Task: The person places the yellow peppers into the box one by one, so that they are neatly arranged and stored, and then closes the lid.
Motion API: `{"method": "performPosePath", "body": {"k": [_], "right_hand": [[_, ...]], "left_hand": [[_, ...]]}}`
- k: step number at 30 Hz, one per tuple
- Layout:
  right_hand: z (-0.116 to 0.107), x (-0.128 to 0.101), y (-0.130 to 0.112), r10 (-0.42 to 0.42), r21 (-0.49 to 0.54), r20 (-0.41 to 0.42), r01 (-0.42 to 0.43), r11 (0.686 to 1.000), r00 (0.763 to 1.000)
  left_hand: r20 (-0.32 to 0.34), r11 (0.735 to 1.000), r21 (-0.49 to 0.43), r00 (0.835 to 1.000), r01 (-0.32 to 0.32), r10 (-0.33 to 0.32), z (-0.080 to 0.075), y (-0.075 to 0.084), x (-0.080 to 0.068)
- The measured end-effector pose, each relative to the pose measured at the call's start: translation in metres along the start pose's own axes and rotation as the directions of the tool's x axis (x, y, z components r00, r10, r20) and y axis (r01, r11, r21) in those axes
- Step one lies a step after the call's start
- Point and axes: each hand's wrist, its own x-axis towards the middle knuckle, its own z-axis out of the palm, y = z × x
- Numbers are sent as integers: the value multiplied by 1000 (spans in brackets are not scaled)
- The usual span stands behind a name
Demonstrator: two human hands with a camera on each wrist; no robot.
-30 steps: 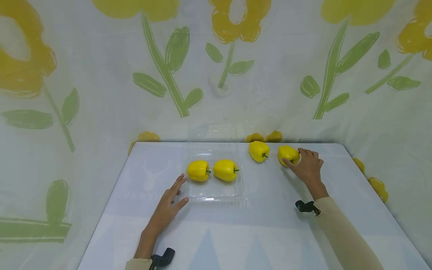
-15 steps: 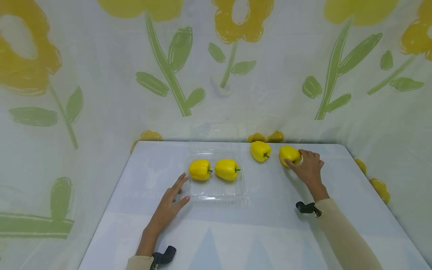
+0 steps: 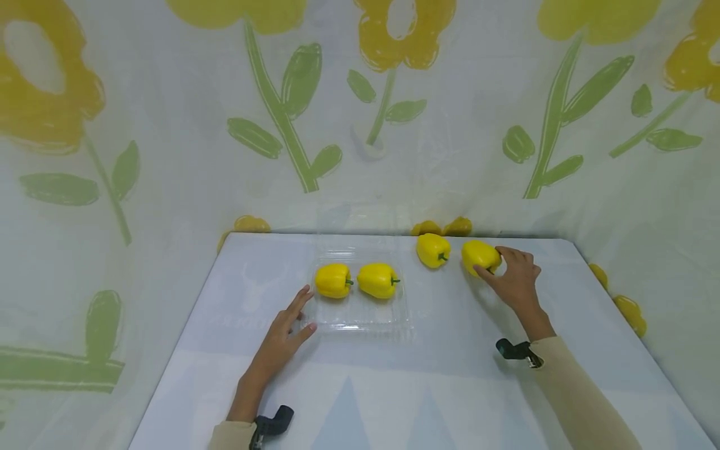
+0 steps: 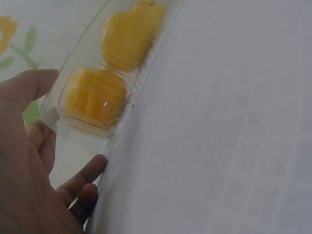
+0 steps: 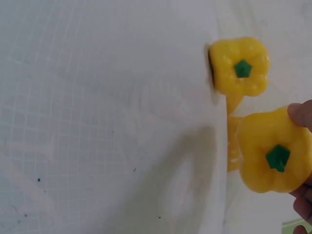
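Observation:
My right hand pinches a yellow bell pepper between thumb and fingers near the back of the table. In the right wrist view this bell pepper shows its green stem, with the thumb on its side. A second yellow bell pepper lies just left of it on the table. Two more, one left and one right, sit in a clear plastic clamshell box. My left hand, fingers spread, has its fingertips and thumb at the box's left edge.
The box's transparent lid stands raised toward the back. A white table with pale blue shapes carries everything. Behind it hangs a white curtain printed with flowers.
The pinched bell pepper has shifted slightly left with my right hand. My left hand stays at the box's edge, and the view has moved a little.

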Motion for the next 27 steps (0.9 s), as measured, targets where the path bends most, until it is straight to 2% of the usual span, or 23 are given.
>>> {"method": "performPosePath", "body": {"k": [10, 18, 27], "right_hand": [[-9, -10, -15, -58, 63, -27, 60, 996, 998], [-13, -21, -30, -129, 105, -43, 133, 986, 991], [-14, -31, -47, -173, 155, -53, 180, 971, 983]], "left_hand": [[-11, 1000, 6, 1000, -12, 12, 0, 1, -1], [28, 1000, 8, 1000, 8, -8, -1, 1, 1], [22, 1000, -2, 1000, -20, 20, -3, -1, 7]]}}
